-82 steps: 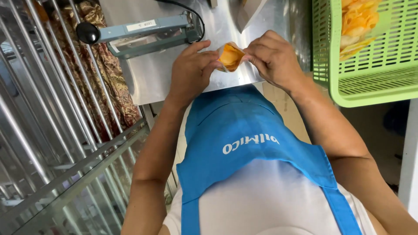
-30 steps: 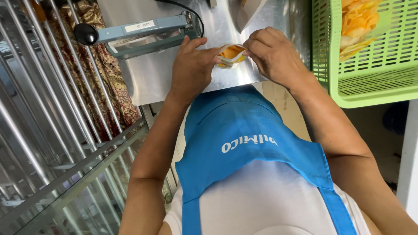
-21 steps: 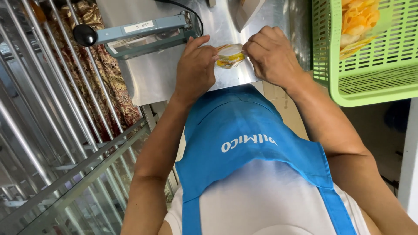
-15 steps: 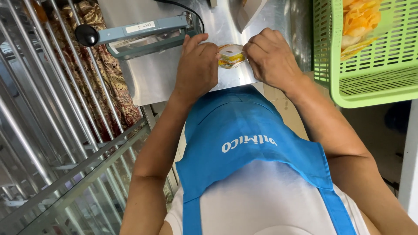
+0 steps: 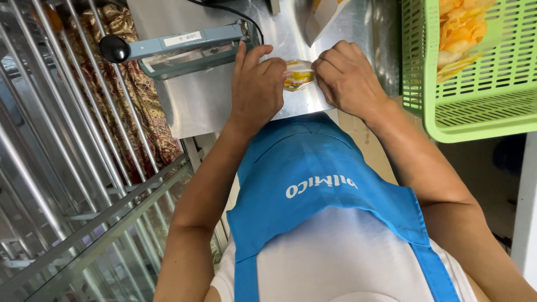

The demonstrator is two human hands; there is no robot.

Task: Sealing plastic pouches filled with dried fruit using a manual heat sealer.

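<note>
**Both hands pinch small clear packet over steel tabletop**

Head view: looking straight down at own torso, blue apron (image 5: 313,184) over white shirt. Left hand (image 5: 258,86) and right hand (image 5: 348,75) meet above the near edge of the steel tabletop (image 5: 207,100). Between them a small clear packet (image 5: 297,75) with yellow-orange contents. Left grip closed on the packet's left end, fingers curled, index finger stretched up toward the sealer. Right grip closed on the packet's right end, knuckles up, fingertips hidden under the hand. Packet sits just above the tabletop; cannot tell if it touches the surface.

Just beyond the left hand: blue-grey heat sealer (image 5: 184,47) lying across the tabletop, arm with black knob (image 5: 113,48) at its left end, black cable (image 5: 229,10) running off its right end toward the top edge. Sealer arm looks slightly raised.

Right side: green plastic basket (image 5: 475,112) with slotted walls, holding bagged yellow-orange chips (image 5: 461,28), well apart from the hands. Left side: metal rack bars (image 5: 67,168) with patterned brown cloth (image 5: 140,95) behind them.
</note>
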